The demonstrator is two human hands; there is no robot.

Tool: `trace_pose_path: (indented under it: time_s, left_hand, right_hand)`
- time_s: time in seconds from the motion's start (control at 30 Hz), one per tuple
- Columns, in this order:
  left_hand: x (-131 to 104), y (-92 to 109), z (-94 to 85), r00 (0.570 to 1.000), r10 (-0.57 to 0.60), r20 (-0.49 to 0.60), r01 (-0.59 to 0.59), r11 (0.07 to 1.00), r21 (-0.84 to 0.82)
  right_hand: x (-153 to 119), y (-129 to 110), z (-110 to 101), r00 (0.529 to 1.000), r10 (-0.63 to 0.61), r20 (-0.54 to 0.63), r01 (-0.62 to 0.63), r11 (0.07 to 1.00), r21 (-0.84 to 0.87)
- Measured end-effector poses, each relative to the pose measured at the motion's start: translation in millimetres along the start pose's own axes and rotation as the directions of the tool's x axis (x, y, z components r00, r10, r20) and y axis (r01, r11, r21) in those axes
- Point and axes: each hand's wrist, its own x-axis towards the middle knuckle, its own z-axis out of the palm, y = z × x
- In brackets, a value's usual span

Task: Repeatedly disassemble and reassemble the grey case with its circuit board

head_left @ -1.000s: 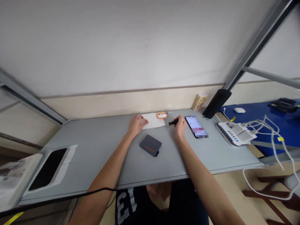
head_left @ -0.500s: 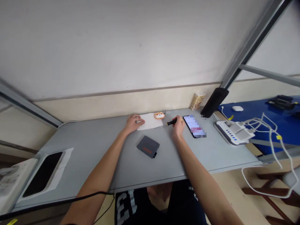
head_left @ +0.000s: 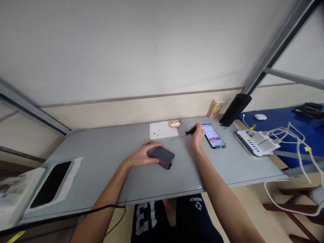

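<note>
My left hand is around the left end of a flat dark grey box with an orange marking, thumb on the near side and fingers on the far side. The box lies on the grey desk. In my right hand is a screwdriver with a black and yellow handle, its thin shaft pointing left. Beyond the box lies a sheet of white paper. Several tiny dark pieces, like screws, rest on it. An orange animal-face case sits at the paper's back right corner.
A lit phone lies just right of my right hand. Farther right stand a small carton, a black cylinder and a power strip with white cables. At far left a dark-screened tablet lies on white paper. The wall closes off the desk's back.
My left hand has left the white paper and come nearer, onto the grey box, uncovering the tiny dark pieces. My right hand keeps the screwdriver, moved slightly. The view has shifted a little.
</note>
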Motion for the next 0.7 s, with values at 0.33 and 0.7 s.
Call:
trace_pose_path:
  time_s: [0.33,0.7]
  left_hand:
    - [3,7,20.9,0.974,-0.038,-0.223,0.063,0.992,0.106]
    - [-1,1,22.5,0.964,-0.055,-0.260,0.074,0.995,0.064]
  right_hand:
    - [-12,-15,-8,0.900,-0.418,0.126,0.435,0.886,-0.160]
    - [-54,-9,-1,0.736,-0.486,0.472,0.638,0.732,-0.240]
